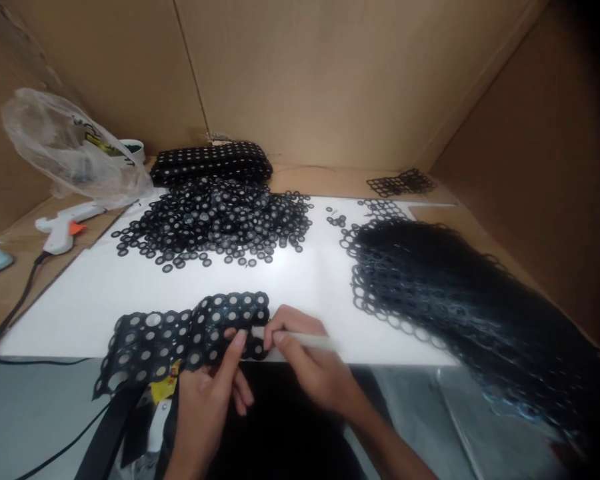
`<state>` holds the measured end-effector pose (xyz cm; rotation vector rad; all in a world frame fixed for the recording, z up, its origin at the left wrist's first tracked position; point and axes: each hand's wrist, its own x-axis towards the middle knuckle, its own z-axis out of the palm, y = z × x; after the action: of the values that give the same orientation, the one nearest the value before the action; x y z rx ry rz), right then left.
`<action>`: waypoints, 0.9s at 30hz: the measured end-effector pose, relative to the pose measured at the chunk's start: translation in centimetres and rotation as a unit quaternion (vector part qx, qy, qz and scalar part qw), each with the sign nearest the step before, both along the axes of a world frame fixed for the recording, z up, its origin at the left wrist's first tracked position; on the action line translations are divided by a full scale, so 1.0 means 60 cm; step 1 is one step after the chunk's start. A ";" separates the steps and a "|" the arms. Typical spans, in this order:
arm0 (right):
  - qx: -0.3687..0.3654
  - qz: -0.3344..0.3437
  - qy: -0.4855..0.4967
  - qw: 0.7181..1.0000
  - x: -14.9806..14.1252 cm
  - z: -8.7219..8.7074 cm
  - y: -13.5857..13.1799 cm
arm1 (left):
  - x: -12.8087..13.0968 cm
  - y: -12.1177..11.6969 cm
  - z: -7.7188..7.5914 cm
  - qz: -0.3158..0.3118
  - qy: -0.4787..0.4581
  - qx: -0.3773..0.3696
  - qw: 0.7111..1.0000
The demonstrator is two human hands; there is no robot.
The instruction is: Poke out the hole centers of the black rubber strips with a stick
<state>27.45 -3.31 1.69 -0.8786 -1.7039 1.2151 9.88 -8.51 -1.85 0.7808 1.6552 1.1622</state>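
A black sheet patterned with rows of pale discs lies along the front edge of the white board, its left part hanging over. My left hand grips this sheet from below, thumb on top near its right end. In my right hand is a thin pale stick-like tool, its tip at the sheet's right end beside my left thumb. The tool is blurred, so its exact kind does not show. Beyond the sheet is a heap of small black rings, some with pale centres.
Black ring netting is piled at right, spilling over the board's edge. A folded dotted black bundle lies behind the heap. A white glue gun with an orange trigger, a plastic bag and a white cup are at left. Cardboard walls surround the workplace.
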 end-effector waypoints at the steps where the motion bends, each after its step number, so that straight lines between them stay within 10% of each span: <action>1: -0.012 -0.012 0.014 1.000 0.001 -0.002 -0.001 | 0.002 0.000 0.000 -0.003 -0.015 0.000 1.000; 27: -0.083 -0.112 0.088 0.986 0.010 -0.017 0.000 | 0.012 -0.010 -0.015 -0.012 -0.085 -0.021 0.996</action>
<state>28.03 -3.32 0.66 -1.0014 -1.3403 1.2533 10.60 -9.09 -2.76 0.6549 1.5204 1.1405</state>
